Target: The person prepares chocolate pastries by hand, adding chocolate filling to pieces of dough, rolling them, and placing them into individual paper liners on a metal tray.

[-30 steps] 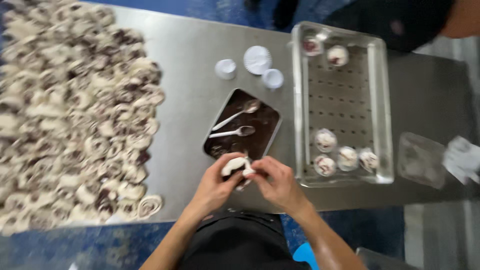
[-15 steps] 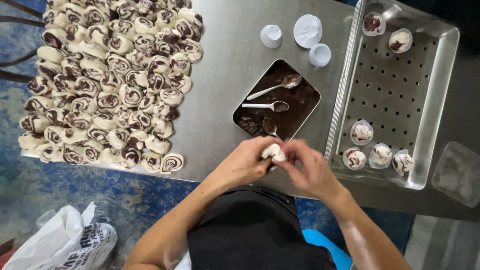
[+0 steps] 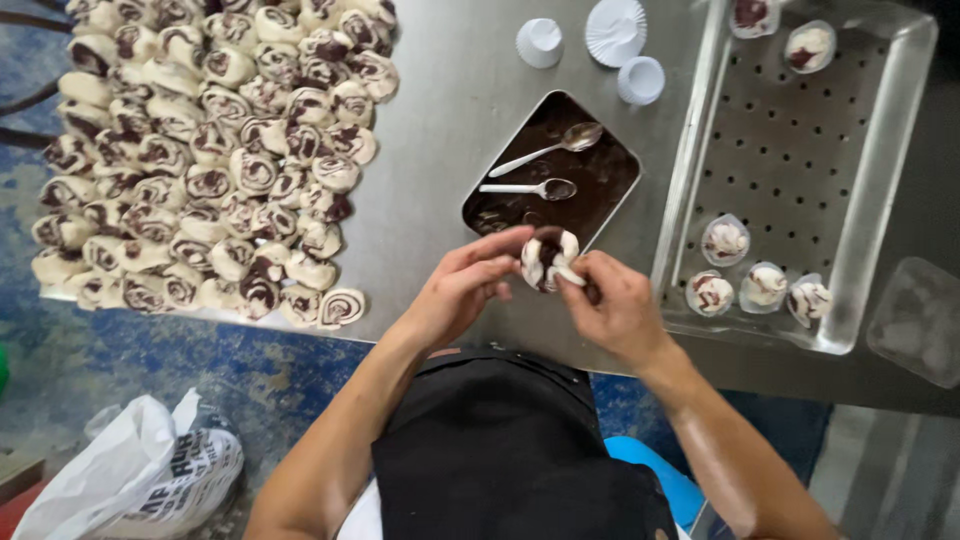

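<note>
Both hands hold one swirled white-and-dark dough piece (image 3: 546, 260) over the near edge of a steel table (image 3: 440, 140). My left hand (image 3: 462, 288) cups it from the left; my right hand (image 3: 612, 305) pinches it from the right. Just behind it sits a small metal pan of dark filling (image 3: 600, 185) with two spoons (image 3: 545, 160) lying in it. Several swirled dough pieces (image 3: 210, 150) cover the table's left part.
A perforated metal tray (image 3: 880, 180) at the right holds several shaped pieces in paper cups (image 3: 725, 240). White paper cups (image 3: 612, 30) stand behind the pan. A clear plastic lid (image 3: 918, 320) lies at far right. A white plastic bag (image 3: 130, 470) sits on the blue floor.
The view has shifted so the table sits higher and farther left. My hands have kept turning the dough piece between them near the pan's front edge.
</note>
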